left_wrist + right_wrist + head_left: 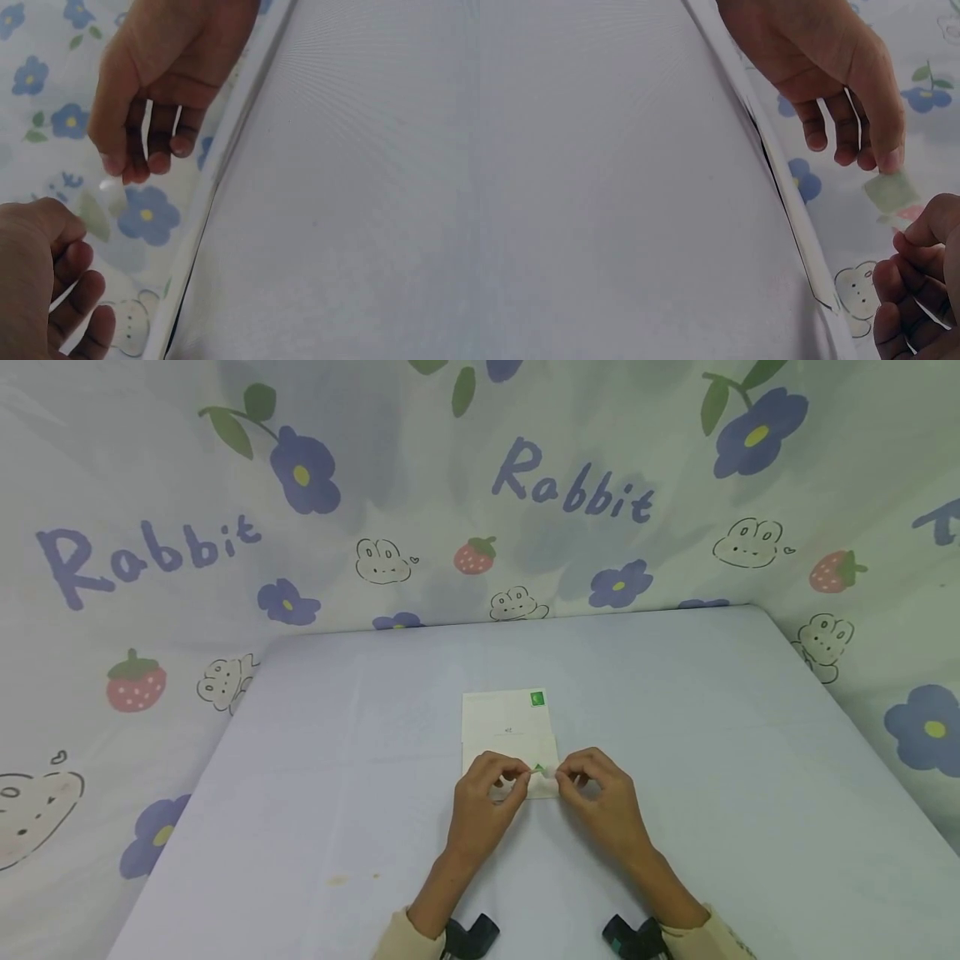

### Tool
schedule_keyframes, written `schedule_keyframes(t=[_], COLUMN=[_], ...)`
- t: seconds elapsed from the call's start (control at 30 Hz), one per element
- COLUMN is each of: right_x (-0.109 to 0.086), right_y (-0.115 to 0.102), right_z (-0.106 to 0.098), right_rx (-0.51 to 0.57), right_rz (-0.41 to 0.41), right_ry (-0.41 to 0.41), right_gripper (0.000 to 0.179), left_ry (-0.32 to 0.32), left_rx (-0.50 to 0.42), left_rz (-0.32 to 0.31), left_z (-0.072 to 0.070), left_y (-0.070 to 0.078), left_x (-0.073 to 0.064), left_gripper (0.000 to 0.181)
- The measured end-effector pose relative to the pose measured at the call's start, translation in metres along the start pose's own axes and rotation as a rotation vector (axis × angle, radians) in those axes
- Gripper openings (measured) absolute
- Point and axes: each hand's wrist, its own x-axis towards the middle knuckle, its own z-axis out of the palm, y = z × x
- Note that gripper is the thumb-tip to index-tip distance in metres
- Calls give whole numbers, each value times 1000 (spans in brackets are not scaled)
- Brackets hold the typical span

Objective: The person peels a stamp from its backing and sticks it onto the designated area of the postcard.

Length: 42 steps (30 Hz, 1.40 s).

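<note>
A small green sticker (538,768) is pinched between the thumb and forefinger of my left hand (487,793). In the right wrist view the sticker (891,193) looks square and pale green. My right hand (603,797) pinches a small whitish, translucent piece (114,196) right beside it; whether the two pieces still join, I cannot tell. Both hands are over the lower part of a cream paper envelope (506,714), which lies flat with an edge or fold across its middle. A green stamp (537,698) sits in the envelope's top right corner, and a small dark mark shows near its centre.
A white cloth covers the table (360,710). Behind it hangs a curtain (427,485) printed with rabbits, flowers and strawberries. Yellowish spots (339,880) mark the cloth at the front left. Black wrist devices (472,937) sit by both sleeves.
</note>
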Motion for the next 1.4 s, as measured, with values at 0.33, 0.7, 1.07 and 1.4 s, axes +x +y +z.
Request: schedule_keyframes(t=[0.33,0.7,1.07,1.4], right_x=[5,8,12,13], right_y=[4,10,19,24], right_z=[-11,-21,-34,-38], right_rx=[-72,-188,-234,-255], right_rz=[37,86,172,270], right_ry=[16,5,-13,-50], right_gripper=[19,12,7,5], left_ry=[8,-1,-5,-4], left_rx=[-8,-8,2,-3], left_rz=[-8,-12,-7,0], left_z=[0,-1,-1,-1], left_y=[0,1,2,1], left_x=[0,0,0,0], left_gripper=[6,5,6,6])
